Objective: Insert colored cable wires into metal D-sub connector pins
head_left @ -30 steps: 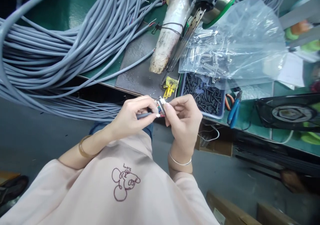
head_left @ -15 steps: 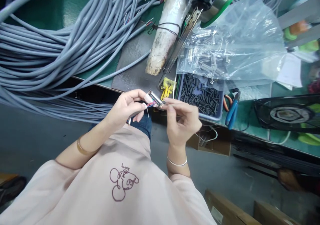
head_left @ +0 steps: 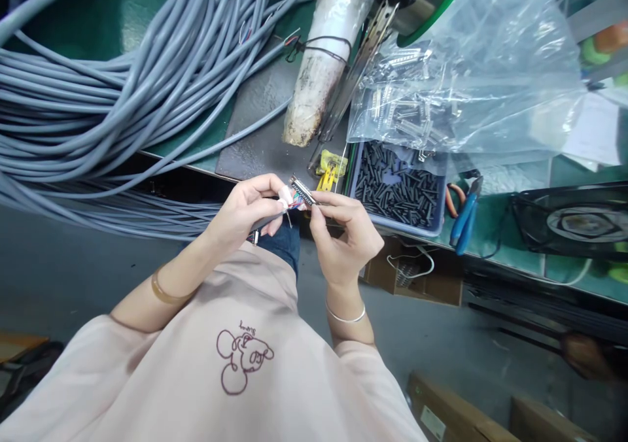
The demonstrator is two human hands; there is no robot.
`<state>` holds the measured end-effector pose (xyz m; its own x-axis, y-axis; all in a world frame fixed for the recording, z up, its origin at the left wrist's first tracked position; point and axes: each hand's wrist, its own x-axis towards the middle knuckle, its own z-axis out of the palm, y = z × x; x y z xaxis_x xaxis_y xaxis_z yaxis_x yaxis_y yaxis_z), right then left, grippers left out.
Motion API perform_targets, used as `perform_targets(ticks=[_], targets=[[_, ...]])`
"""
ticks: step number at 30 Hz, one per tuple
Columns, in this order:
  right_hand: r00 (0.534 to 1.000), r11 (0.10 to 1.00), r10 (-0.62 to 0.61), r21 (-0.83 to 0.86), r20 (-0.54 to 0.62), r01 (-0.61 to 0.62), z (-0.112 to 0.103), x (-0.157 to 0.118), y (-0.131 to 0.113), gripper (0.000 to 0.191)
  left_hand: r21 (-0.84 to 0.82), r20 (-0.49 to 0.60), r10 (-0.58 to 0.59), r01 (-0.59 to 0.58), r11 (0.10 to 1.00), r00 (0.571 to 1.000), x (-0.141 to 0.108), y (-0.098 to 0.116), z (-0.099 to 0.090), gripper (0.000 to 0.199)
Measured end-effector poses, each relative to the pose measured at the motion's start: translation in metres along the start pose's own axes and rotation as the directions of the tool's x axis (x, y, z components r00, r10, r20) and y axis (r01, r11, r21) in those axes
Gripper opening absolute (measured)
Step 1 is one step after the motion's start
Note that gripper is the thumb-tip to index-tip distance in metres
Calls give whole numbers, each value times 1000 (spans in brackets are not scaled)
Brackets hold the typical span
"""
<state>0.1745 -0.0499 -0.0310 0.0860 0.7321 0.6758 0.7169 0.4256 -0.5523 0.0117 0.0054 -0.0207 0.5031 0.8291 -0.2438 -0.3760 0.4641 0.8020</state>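
Pinched in my left hand [head_left: 258, 203] is the end of a grey cable [head_left: 269, 220], with thin coloured wires [head_left: 296, 200] fanning out past white-covered fingertips. The wires run to a small metal multi-pin connector [head_left: 303, 189], held in front of my lap by the table's edge. My right hand [head_left: 346, 233] has thumb and fingers closed on the connector's right end. Some of the wire ends are hidden behind the fingers. Just beyond the connector lies a yellow clip-like piece [head_left: 330, 172] on the table edge.
Grey cables [head_left: 112, 115] fill the left. A soldering iron [head_left: 356, 79] hangs beside a plastic-wrapped tube [head_left: 318, 69]. At right are a bin [head_left: 432, 231] of black sleeves [head_left: 397, 190], a clear bag [head_left: 495, 95] of connectors, blue-handled cutters [head_left: 465, 220] and a black fan [head_left: 569, 223].
My right hand has moved slightly left, and its fingers now close on the connector's end. My left hand stays nearly in place. The view has shifted a little.
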Motion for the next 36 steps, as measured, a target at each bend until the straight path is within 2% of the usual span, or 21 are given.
perform_targets(ticks=[3, 6, 10, 18, 27, 36], targets=[[999, 998, -45, -43, -2, 45, 1, 1, 1, 16, 49, -21, 28, -27, 998, 999, 1, -2, 1, 26], [997, 995, -79, -60, 3, 79, 2, 4, 1, 16, 119, -91, 67, -56, 991, 994, 2, -2, 5, 24], [998, 997, -55, -52, 33, 57, 5, 9, 1, 17, 192, -177, 181, -147, 970, 967, 9, 2, 11, 19], [1000, 1000, -19, 16, 22, 18, 7, 21, 6, 18, 240, -178, 288, -242, 940, 941, 23, 8, 15, 15], [1000, 999, -24, 30, 20, 23, 10, 28, 11, 16, 311, -182, 300, -235, 921, 936, 28, 15, 16, 15], [999, 998, -55, -20, -4, 54, 11, 31, 8, 17, 405, -188, 368, -269, 874, 911, 26, 18, 16, 12]])
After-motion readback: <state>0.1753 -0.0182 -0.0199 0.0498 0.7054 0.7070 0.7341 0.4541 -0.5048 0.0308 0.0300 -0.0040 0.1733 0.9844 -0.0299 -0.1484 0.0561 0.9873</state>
